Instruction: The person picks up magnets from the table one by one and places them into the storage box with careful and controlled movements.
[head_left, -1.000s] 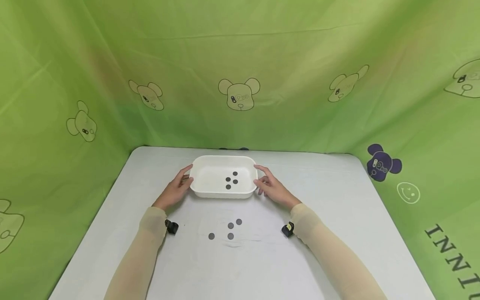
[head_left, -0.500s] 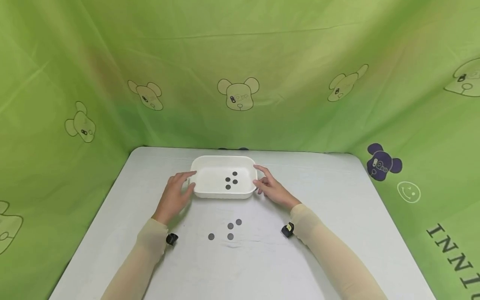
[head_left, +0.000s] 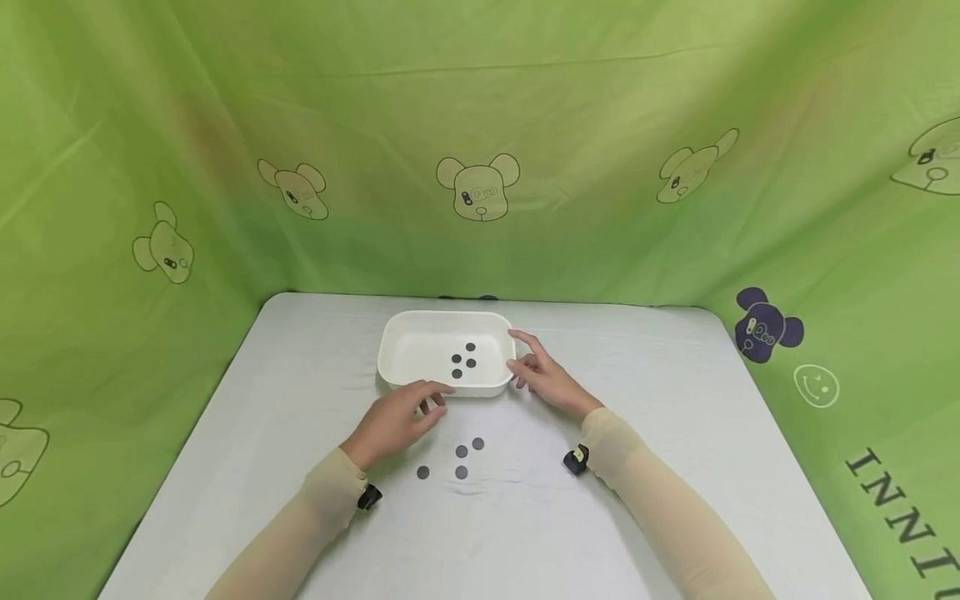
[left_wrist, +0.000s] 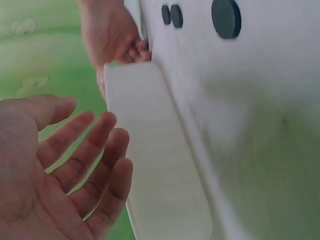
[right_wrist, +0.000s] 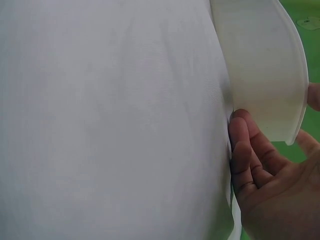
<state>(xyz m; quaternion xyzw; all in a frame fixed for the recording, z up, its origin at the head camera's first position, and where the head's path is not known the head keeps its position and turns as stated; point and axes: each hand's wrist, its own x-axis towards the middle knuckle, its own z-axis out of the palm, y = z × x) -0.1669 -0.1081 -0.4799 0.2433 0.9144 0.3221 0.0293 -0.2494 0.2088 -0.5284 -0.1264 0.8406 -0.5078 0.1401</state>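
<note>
A white oblong tray [head_left: 480,392] with rounded corners stands on the table. Several dark round discs [head_left: 457,359] lie inside it, towards its right half. My right hand [head_left: 551,382] holds the tray's right end; in the right wrist view its thumb and forefinger touch the rim, and curled fingers [right_wrist: 242,150] lie by the wall's base. In front of the tray's near wall hovers my left hand [head_left: 393,418], holding nothing. The left wrist view has its loosely bent, spread fingers [left_wrist: 117,145] beside the tray wall. Several more discs [head_left: 461,472] lie on the table nearer me.
A white cloth covers the table [head_left: 637,358]. Green curtains [head_left: 570,100] with bear drawings hang behind it and at both sides. A small black device [head_left: 370,497] sits on my left wrist, another black device [head_left: 576,459] on my right.
My left hand has let go of the tray's left end and moved right and nearer, to the tray's front. My right hand, the tray and the discs stay put.
</note>
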